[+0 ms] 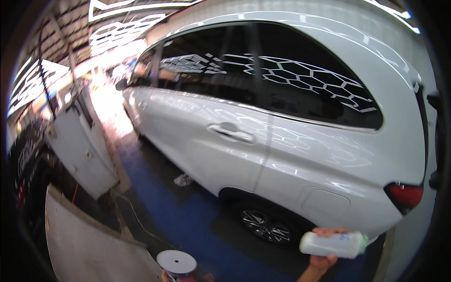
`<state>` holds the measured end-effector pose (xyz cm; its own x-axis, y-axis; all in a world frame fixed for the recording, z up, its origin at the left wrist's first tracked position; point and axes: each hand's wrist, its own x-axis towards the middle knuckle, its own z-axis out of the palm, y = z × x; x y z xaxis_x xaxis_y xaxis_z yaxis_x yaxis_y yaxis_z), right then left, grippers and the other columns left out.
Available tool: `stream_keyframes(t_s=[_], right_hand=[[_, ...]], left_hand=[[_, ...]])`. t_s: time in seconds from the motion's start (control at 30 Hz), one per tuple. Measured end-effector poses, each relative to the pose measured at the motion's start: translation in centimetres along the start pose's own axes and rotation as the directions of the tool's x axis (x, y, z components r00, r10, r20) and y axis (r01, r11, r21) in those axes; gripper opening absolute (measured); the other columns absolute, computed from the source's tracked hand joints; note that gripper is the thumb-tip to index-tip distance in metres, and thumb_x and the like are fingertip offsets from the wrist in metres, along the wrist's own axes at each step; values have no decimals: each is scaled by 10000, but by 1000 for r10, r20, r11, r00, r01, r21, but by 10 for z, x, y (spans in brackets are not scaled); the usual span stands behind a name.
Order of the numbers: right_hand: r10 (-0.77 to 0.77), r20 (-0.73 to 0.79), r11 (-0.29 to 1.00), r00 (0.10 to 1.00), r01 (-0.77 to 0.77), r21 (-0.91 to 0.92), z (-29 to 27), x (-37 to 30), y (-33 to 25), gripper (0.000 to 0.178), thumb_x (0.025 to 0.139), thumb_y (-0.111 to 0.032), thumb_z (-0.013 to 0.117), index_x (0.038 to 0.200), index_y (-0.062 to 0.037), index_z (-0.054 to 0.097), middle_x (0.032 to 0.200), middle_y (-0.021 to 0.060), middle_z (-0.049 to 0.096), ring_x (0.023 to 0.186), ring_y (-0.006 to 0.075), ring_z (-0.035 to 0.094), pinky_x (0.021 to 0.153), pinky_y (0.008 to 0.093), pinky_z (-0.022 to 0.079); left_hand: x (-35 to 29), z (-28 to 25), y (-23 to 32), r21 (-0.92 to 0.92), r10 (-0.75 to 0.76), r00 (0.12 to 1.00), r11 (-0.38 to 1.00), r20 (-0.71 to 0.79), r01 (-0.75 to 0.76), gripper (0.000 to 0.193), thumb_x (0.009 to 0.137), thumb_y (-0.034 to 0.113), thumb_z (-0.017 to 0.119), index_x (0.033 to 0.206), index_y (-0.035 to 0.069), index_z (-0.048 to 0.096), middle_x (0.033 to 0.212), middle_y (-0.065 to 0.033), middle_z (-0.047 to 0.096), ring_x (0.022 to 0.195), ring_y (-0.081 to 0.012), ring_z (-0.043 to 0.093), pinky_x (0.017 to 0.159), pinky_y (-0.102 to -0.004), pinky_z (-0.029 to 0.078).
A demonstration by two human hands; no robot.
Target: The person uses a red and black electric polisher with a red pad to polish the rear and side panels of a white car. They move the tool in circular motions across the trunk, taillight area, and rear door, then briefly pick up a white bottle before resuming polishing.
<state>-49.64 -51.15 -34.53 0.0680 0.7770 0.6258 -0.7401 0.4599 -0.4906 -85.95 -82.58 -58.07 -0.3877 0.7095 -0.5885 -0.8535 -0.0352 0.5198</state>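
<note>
At the lower edge, my left hand [165,276] is partly in view, closed around a polisher. The polisher's round white pad [176,262] faces up, with a dark hole in its centre; most of the body below is cut off. My right hand [324,261] grips a white plastic bottle [330,245], fingers wrapped round its middle. That bottle lies nearly level, with a pale green end to the right. Beyond both hands stands a white car [244,155], its rear wheel [267,226] closest to the bottle. Neither hand touches the car.
A red tail light [406,195] marks the car's rear corner. Blue and dark floor matting [188,225] runs alongside, with a crumpled grey cloth [183,179] on it. To the left are a grey cabinet [84,150], a pale curved panel [89,239] and a thin cord [136,218].
</note>
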Motion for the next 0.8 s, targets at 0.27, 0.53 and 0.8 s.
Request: stream_keyframes(t_s=[0.27, 0.53, 0.8], right_hand=[[994, -84, -24, -63, -917, 398, 126, -105, 344, 589, 932, -541, 740, 1228, -57, 586, 945, 159, 688, 854, 360, 709, 815, 568, 584], [988, 2, -138, -153, -884, 446, 192, -105, 614, 522, 893, -148, 746, 1343, -90, 487, 1207, 178, 621, 1155, 367, 647, 1044, 565, 544], [856, 282, -472, -434, -878, 79, 438, -36, 849, 577, 955, -457, 746, 1271, -33, 516, 973, 176, 661, 871, 316, 692, 843, 488, 591]], left_hand=[[71, -88, 125, -361, 331, 925, 852, -189, -379, 740, 1000, 644, 381, 1484, 111, 548, 1459, -159, 619, 1322, -376, 603, 1130, -610, 466], [177, -120, 258, -407, 473, 770, 659, -429, -632, 706, 981, 650, 472, 1414, 109, 605, 1398, -120, 664, 1263, -319, 648, 1087, -542, 521], [267, -133, 385, -319, 647, 474, 351, -597, -880, 617, 1016, 546, 508, 1436, 101, 578, 1390, -114, 664, 1263, -310, 650, 1062, -536, 542]])
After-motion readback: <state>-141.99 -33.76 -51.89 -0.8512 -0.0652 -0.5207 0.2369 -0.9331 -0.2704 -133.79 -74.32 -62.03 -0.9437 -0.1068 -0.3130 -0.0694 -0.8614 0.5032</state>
